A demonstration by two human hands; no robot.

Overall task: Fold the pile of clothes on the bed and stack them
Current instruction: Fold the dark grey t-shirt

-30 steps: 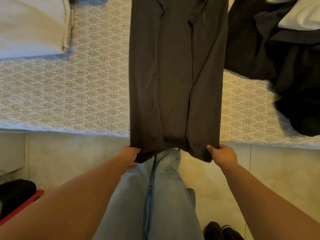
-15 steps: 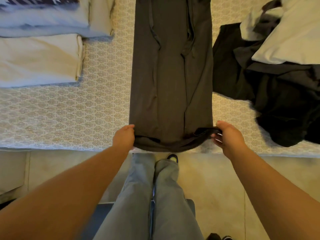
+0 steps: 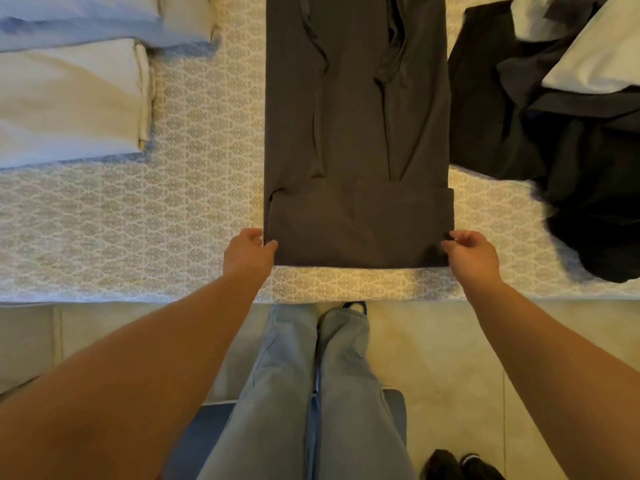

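Head view: unlabelled dark garment (image 3: 356, 133), patterned bedspread (image 3: 173, 209).

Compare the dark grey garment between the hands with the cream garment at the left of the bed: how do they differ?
The dark grey garment is a long strip, gripped by the left hand and right hand; the cream garment is a compact folded rectangle, untouched, atop a pale blue piece. Both lie flat on the patterned bedsheet.

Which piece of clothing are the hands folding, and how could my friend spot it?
Start at the bed with the patterned white cover. In its middle lies a long dark grey garment, smoothed flat, with the left hand and right hand pinching its near corners. Unlike the folded cream clothes on the left and the crumpled black pile on the right, its near end is folded over.
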